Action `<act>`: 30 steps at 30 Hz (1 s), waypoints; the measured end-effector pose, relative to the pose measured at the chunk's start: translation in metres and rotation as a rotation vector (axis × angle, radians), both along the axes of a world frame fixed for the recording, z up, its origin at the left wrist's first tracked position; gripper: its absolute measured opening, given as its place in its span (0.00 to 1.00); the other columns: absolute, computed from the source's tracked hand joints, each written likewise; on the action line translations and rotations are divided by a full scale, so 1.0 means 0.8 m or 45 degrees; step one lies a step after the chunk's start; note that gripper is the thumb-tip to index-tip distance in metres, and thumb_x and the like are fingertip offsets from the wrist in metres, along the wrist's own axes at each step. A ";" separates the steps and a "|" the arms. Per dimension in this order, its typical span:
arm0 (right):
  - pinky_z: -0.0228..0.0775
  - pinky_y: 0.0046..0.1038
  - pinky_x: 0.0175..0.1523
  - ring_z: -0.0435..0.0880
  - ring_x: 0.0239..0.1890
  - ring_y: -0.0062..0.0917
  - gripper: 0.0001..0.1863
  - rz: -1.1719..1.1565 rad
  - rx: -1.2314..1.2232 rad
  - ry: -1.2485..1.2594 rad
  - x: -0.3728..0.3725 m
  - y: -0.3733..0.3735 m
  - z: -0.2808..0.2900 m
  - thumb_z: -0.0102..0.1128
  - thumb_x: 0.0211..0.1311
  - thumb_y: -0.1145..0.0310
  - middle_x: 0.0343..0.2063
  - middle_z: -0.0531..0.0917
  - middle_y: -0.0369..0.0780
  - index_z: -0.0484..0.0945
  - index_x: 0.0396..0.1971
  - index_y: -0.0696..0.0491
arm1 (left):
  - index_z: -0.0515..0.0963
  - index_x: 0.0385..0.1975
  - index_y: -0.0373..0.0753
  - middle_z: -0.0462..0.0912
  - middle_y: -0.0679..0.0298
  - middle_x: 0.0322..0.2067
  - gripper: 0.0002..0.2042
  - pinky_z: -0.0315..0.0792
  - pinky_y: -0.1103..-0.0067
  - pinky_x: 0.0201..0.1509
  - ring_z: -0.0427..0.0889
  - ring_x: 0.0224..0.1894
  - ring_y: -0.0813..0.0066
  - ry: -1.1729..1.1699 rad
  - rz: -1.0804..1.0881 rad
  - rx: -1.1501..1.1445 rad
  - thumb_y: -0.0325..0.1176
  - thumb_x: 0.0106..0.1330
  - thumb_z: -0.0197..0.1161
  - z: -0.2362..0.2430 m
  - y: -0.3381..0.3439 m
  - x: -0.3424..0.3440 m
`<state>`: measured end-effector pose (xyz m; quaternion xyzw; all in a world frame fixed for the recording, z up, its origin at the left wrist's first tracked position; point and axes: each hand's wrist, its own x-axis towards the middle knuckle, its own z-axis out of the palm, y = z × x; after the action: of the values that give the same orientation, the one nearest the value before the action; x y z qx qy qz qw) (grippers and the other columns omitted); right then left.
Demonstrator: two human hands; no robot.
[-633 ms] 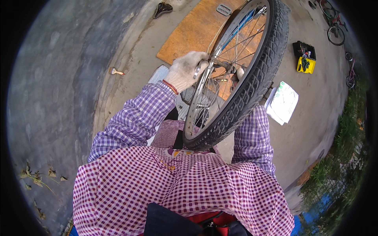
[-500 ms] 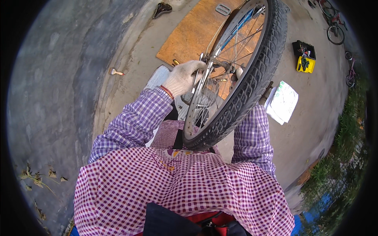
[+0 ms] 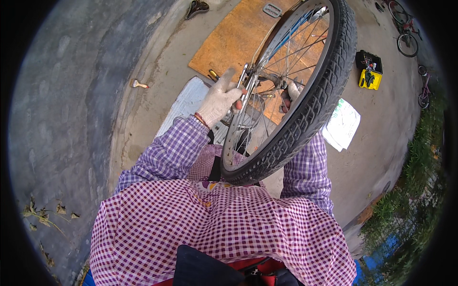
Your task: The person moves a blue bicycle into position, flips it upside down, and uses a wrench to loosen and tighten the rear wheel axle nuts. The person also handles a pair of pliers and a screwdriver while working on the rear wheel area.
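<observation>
A bicycle wheel (image 3: 329,90) with a knobbly black tyre stands tilted before me, its lower end against my apron. My left hand (image 3: 217,97), in a whitish glove with bare fingertips, is at the near-left side of the wheel hub (image 3: 272,78). Its fingers are apart, one stretched upward, and the tips reach a slim silver metal part (image 3: 244,71) beside the hub. Through the spokes, my right hand (image 3: 292,93), also gloved, shows on the wheel's other side. Its fingers are curled by the hub end; what they hold is hidden.
An orange-brown board (image 3: 224,40) lies beyond the wheel, with a pedal (image 3: 272,10) on it. A saddle (image 3: 196,8) and brush (image 3: 139,84) lie left. Papers (image 3: 342,125) and a black-and-yellow toolbox (image 3: 369,69) are right. Bicycles (image 3: 407,35) stand at the far right.
My left hand has drawn slightly back from the hub and its fingers have spread, one now pointing up. The wheel's upper part has shifted a little right. More of my right hand shows.
</observation>
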<state>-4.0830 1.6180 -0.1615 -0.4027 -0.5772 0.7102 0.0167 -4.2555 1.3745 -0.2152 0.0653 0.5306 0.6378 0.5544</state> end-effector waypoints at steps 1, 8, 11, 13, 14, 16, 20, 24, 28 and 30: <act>0.80 0.31 0.37 0.85 0.38 0.27 0.18 -0.200 0.146 -0.310 0.000 0.001 -0.014 0.43 0.83 0.63 0.42 0.87 0.41 0.81 0.52 0.57 | 0.68 0.71 0.32 0.83 0.63 0.41 0.26 0.78 0.81 0.33 0.82 0.31 0.80 -0.023 0.016 -0.054 0.29 0.73 0.55 -0.003 0.001 0.005; 0.80 0.33 0.44 0.82 0.41 0.29 0.17 -0.511 0.079 -0.344 -0.060 -0.052 -0.034 0.45 0.83 0.61 0.42 0.83 0.40 0.78 0.55 0.56 | 0.73 0.68 0.36 0.85 0.58 0.41 0.25 0.77 0.73 0.51 0.85 0.39 0.71 0.361 -0.256 -0.169 0.36 0.72 0.56 -0.073 -0.028 -0.042; 0.63 0.26 0.22 0.63 0.14 0.18 0.20 -0.171 0.339 -0.548 -0.120 -0.113 -0.016 0.51 0.82 0.53 0.15 0.68 0.31 0.76 0.35 0.53 | 0.76 0.62 0.35 0.86 0.54 0.42 0.22 0.76 0.71 0.54 0.85 0.45 0.63 0.745 -0.376 -0.172 0.38 0.71 0.58 -0.110 -0.067 -0.102; 0.62 0.26 0.22 0.64 0.15 0.18 0.18 -0.175 0.328 -0.578 -0.156 -0.153 -0.011 0.53 0.82 0.56 0.17 0.69 0.32 0.76 0.35 0.55 | 0.78 0.52 0.34 0.84 0.50 0.44 0.17 0.75 0.67 0.54 0.84 0.46 0.59 0.723 -0.436 -0.166 0.39 0.70 0.61 -0.131 -0.094 -0.141; 0.62 0.26 0.22 0.64 0.15 0.18 0.17 -0.185 0.308 -0.567 -0.172 -0.170 -0.012 0.53 0.81 0.56 0.18 0.70 0.32 0.76 0.35 0.55 | 0.78 0.52 0.34 0.84 0.49 0.43 0.17 0.75 0.67 0.53 0.84 0.45 0.59 0.773 -0.463 -0.183 0.39 0.70 0.62 -0.140 -0.107 -0.159; 0.61 0.28 0.21 0.64 0.15 0.18 0.15 -0.198 0.237 -0.482 -0.196 -0.198 -0.018 0.55 0.80 0.58 0.21 0.73 0.34 0.77 0.37 0.56 | 0.80 0.53 0.38 0.85 0.49 0.46 0.17 0.76 0.63 0.55 0.85 0.50 0.51 0.899 -0.474 -0.203 0.40 0.71 0.63 -0.157 -0.127 -0.193; 0.60 0.28 0.21 0.65 0.15 0.18 0.13 -0.148 0.282 -0.524 -0.232 -0.251 -0.052 0.57 0.79 0.60 0.22 0.75 0.35 0.78 0.40 0.56 | 0.81 0.48 0.38 0.82 0.56 0.48 0.12 0.78 0.66 0.56 0.83 0.52 0.59 1.481 -0.555 -0.123 0.26 0.66 0.66 -0.186 -0.156 -0.251; 0.61 0.27 0.22 0.66 0.16 0.18 0.13 -0.115 0.318 -0.602 -0.243 -0.287 -0.099 0.59 0.78 0.61 0.22 0.76 0.35 0.79 0.43 0.57 | 0.87 0.41 0.48 0.83 0.68 0.49 0.12 0.79 0.67 0.58 0.82 0.55 0.66 2.246 -0.674 -0.139 0.22 0.60 0.68 -0.207 -0.159 -0.314; 0.67 0.27 0.24 0.70 0.18 0.21 0.16 -0.126 0.157 -0.453 -0.222 -0.253 -0.157 0.62 0.76 0.58 0.24 0.77 0.38 0.79 0.46 0.58 | 0.87 0.34 0.45 0.83 0.65 0.43 0.07 0.77 0.65 0.54 0.82 0.52 0.63 2.859 -0.168 -0.011 0.29 0.58 0.65 -0.181 -0.151 -0.349; 0.72 0.28 0.25 0.75 0.20 0.23 0.18 -0.157 -0.032 -0.312 -0.202 -0.209 -0.172 0.62 0.75 0.57 0.27 0.79 0.40 0.78 0.48 0.59 | 0.83 0.24 0.40 0.80 0.60 0.34 0.07 0.74 0.62 0.52 0.79 0.50 0.55 2.868 0.222 0.181 0.34 0.48 0.61 -0.138 -0.129 -0.341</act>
<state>-4.2446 1.4505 -0.2995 -0.5213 -0.5400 0.6606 -0.0153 -4.5281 1.2713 -0.3255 0.5966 0.6933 0.2811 -0.2905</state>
